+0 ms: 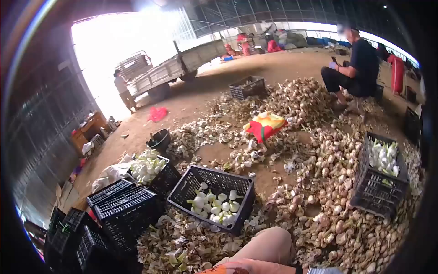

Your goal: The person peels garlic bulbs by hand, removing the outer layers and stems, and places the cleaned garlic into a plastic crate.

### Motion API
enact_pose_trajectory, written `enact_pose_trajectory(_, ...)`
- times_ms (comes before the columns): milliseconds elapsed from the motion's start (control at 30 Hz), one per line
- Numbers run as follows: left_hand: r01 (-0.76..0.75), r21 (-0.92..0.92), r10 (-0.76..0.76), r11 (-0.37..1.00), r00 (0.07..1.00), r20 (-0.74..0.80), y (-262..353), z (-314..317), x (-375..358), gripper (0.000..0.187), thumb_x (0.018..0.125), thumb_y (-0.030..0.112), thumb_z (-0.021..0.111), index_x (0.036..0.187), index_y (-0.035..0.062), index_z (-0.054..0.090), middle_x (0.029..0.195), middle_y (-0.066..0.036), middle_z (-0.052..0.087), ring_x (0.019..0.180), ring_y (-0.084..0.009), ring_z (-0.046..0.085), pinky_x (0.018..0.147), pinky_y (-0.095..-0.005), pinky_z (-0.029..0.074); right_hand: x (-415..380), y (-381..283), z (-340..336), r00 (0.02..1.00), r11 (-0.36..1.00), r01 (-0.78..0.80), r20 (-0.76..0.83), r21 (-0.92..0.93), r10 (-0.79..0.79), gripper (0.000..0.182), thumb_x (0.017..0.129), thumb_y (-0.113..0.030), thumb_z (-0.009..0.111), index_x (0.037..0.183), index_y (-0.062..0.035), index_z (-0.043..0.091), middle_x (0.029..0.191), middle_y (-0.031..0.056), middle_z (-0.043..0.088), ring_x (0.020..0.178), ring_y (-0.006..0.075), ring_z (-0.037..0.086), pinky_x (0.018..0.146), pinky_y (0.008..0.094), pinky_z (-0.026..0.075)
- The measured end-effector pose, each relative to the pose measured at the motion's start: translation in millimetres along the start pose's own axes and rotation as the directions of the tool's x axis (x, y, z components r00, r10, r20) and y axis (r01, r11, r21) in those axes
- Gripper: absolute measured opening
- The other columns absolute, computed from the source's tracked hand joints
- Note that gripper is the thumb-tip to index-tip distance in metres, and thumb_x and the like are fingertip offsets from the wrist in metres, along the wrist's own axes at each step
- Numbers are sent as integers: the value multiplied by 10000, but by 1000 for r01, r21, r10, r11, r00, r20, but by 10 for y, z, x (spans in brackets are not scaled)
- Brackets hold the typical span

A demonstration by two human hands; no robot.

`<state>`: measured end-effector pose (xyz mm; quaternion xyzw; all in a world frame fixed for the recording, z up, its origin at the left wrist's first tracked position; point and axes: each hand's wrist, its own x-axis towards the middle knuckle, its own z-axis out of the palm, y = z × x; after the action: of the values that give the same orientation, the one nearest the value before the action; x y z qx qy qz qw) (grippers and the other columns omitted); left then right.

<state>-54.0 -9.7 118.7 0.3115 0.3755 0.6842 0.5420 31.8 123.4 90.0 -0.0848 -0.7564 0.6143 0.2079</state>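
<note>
Left forearm, extended, on the near side of the central black crate holding white bulbs; the gloved left hand is mostly cropped, its grip indeterminable.

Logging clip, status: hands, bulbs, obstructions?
Left hand at bottom edge, grip unreadable; right hand unseen. Bulb heap nearby; white bulbs in centre crate. Knee blocks lower view.

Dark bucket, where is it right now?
In the head view, the dark bucket is left of centre, just beyond the black crate heaped with white bulbs and beside the left edge of the scattered garlic skins.
</note>
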Motion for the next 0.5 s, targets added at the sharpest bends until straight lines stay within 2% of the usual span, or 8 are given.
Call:
enact_pose_trajectory(133, -55, -277, 3, 959, 982, -187, -199, -182, 111, 495, 786, 105, 700, 1239, 34, 514, 1042, -45, 629, 951, -142, 590, 826, -279, 477, -143, 266, -79, 974, 982, -153, -186, -113, 130, 196, 809, -93, 587, 944, 39, 638, 847, 102, 653, 755, 195, 598, 700, 323, 478)
enact_pose_trajectory(200, -76, -45, 63, 996, 969, -238, -200, -177, 163, 442, 837, 74, 638, 1252, 55, 487, 1101, -59, 607, 932, -107, 598, 767, -236, 490, -195, 539, -440, 962, 943, -183, -248, -279, 113, 194, 812, -92, 590, 949, 38, 635, 844, 96, 652, 753, 186, 598, 698, 318, 478)
enact_pose_trajectory(267, 20, -215, -81, 977, 957, -280, -230, -192, 174, 511, 839, 61, 627, 1306, 49, 421, 1121, -88, 596, 907, -132, 612, 701, -247, 514, -308, 558, -583, 976, 865, -131, -216, -483, 28, 192, 815, -88, 595, 955, 38, 632, 840, 88, 651, 751, 173, 598, 696, 310, 476)
enact_pose_trajectory(300, 13, -146, -58, 989, 951, -305, -280, -213, 217, 515, 830, 63, 628, 1299, 64, 416, 1115, -116, 593, 862, -161, 628, 668, -269, 536, -333, 328, -560, 897, 933, -361, -271, 8, 350, 183, 790, -67, 589, 923, 47, 643, 773, 88, 651, 675, 130, 589, 615, 260, 460)
enact_pose_trajectory(333, -36, -264, -38, 964, 962, -271, -401, -240, 249, 511, 823, 52, 637, 1287, 65, 425, 1115, -101, 580, 904, -172, 615, 717, -275, 526, -335, 231, -524, 868, 918, -378, -300, 120, 397, 214, 777, -68, 591, 954, 42, 641, 759, 96, 653, 631, 131, 593, 569, 248, 449)
enact_pose_trajectory(367, -91, -367, -12, 926, 963, -268, -485, -279, 278, 507, 816, 42, 645, 1275, 66, 434, 1116, -87, 567, 946, -182, 602, 766, -281, 515, -350, 273, -569, 922, 947, -314, -263, -72, 285, 219, 778, -43, 592, 978, 36, 635, 773, 91, 656, 666, 141, 611, 592, 244, 463)
enact_pose_trajectory(433, -31, -487, -82, 873, 975, -209, -522, -318, 297, 459, 800, 49, 665, 1212, 72, 465, 1088, -91, 571, 917, -196, 611, 751, -290, 520, -348, 273, -531, 968, 996, -73, -246, -50, 58, 275, 738, 45, 618, 1012, 22, 629, 836, 70, 658, 706, 151, 628, 640, 239, 494)
enact_pose_trajectory(500, -18, -412, -135, 911, 930, -341, -444, -209, 370, 351, 776, 65, 695, 1077, 67, 513, 1050, -90, 588, 888, -204, 618, 723, -291, 519, -376, 196, -520, 951, 984, -175, -262, -20, 164, 274, 738, 27, 640, 1011, 26, 631, 848, 63, 655, 739, 139, 624, 639, 238, 491)
